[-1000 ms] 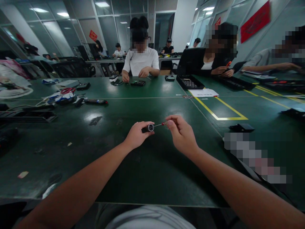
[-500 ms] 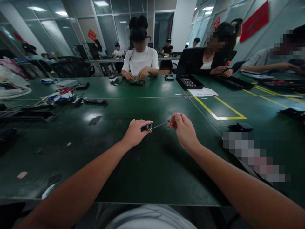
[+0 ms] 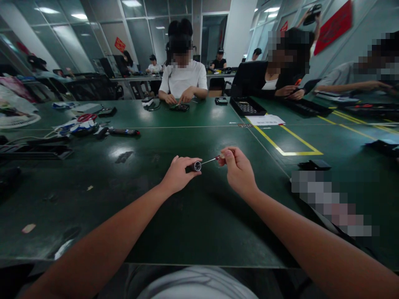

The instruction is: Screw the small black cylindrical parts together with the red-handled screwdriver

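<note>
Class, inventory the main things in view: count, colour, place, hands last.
hollow cylinder: one, black, held at centre
thin-shafted tool: one, silver and red, centre
worktop: one expanse, green, foreground
pen-shaped tool: one, dark with red end, left
trays: at least two, black, far right
yellow tape: several strips, yellow, right
block: one, black, right side
co-workers: several, mixed tops, background
wall hangings: several, red, background
left hand: one, bare, holding the cylinder
right hand: one, bare, holding the thin-shafted tool
</note>
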Demonstrator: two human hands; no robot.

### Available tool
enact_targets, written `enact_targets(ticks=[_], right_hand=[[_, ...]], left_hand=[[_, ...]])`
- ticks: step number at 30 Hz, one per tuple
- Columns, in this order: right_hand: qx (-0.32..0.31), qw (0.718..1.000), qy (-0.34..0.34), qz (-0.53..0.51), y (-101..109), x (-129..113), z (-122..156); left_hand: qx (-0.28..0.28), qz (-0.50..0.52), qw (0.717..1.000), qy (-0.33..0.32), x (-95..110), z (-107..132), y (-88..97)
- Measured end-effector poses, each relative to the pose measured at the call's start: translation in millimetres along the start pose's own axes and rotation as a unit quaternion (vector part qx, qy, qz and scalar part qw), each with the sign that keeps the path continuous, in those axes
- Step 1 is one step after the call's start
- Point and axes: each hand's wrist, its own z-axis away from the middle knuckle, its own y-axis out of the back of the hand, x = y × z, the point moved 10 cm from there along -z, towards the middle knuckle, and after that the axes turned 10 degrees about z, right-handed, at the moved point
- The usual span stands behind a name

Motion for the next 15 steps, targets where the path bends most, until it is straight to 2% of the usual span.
enact_targets(ticks=[15], right_hand=[[-0.022, 0.999, 0.015, 0.036, 2.1, -7.7, 3.4]], left_hand=[[-0.011, 0.005, 1.000, -0.010, -2.5, 0.8, -3.2]])
